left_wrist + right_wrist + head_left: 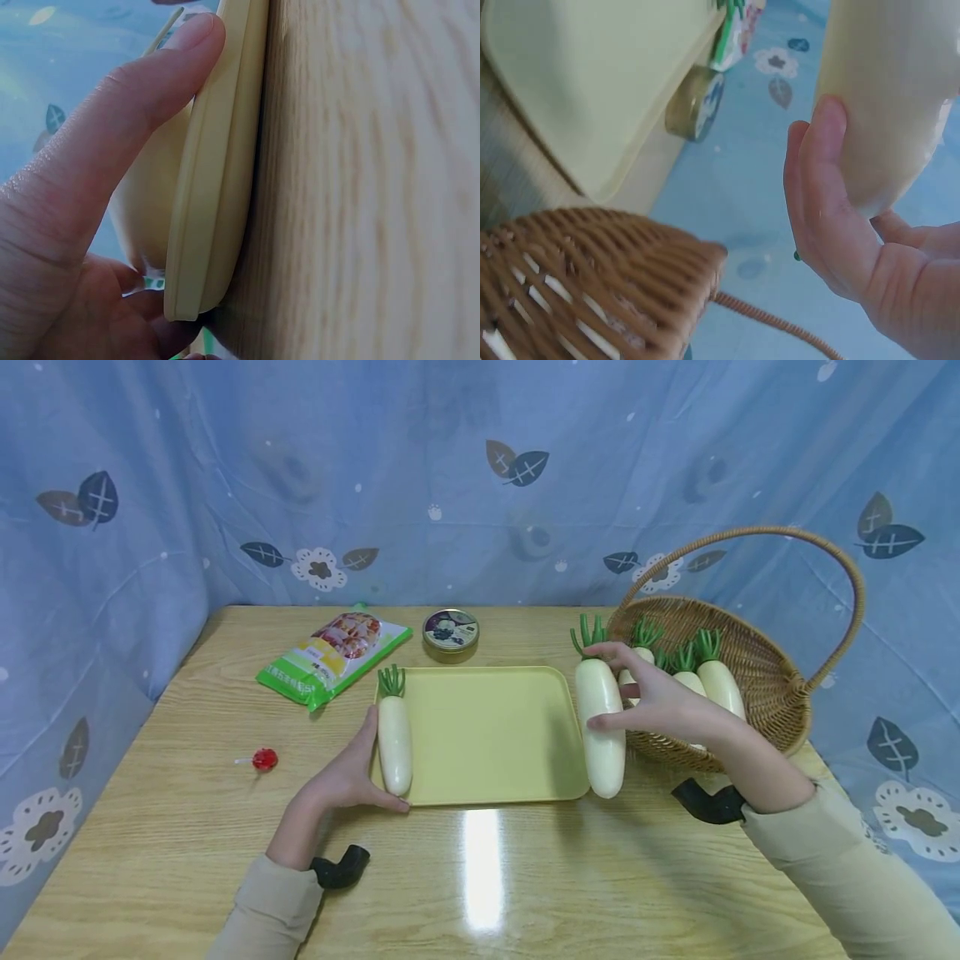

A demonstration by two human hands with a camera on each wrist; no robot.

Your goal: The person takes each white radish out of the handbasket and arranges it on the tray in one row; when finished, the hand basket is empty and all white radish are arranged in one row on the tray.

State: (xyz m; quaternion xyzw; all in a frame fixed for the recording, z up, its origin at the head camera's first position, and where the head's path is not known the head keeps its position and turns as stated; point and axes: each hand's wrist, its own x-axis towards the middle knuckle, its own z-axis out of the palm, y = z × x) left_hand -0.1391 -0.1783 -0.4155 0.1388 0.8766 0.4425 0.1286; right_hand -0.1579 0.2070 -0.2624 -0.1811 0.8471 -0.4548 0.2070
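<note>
A white radish [600, 727] with green stems is held up in my right hand [652, 693], thumb on one side and fingers round the other. It overlaps the right edge of the yellow tray [491, 735] in the head view. My left hand [345, 777] grips the tray's near left corner, its thumb [150, 90] along the front rim and its fingers round the left side. Just inside that edge a second white radish [394, 745] lies lengthwise, stems pointing away. Several more radishes [722, 687] lie in the wicker basket [776, 693] at the right.
Behind the tray stands a round tin [451, 632]. A green and white food bag [337, 652] lies at the back left, and a red lollipop [264, 759] lies left of the tray. The basket's tall handle [772, 531] arches up beside my right arm.
</note>
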